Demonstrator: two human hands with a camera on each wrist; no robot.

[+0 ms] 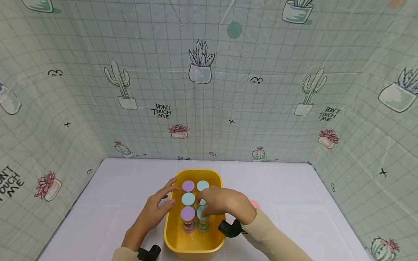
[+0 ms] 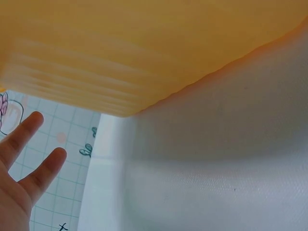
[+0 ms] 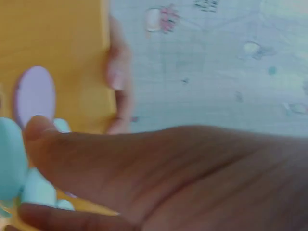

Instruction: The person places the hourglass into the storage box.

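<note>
Inside a yellow plastic bin (image 1: 174, 239) stand several small clear jars in two columns. A purple-lidded jar (image 1: 187, 214) is at the near left, with a teal-lidded jar (image 1: 188, 199) behind it. My right hand (image 1: 222, 201) reaches down over the right column, thumb and fingers round a teal-lidded jar (image 3: 39, 187) in the middle, which they partly hide. At the bin's left side is my left hand (image 1: 156, 206), its fingers spread and fingertips at the rim. The left wrist view shows two straight fingers (image 2: 41, 173) beside the bin's outer wall.
A pink round thing (image 1: 254, 204) lies on the white table (image 1: 277, 181) to the right, partly hidden behind my right wrist. A patterned cloth (image 1: 228, 98) hangs round the back and sides of the table.
</note>
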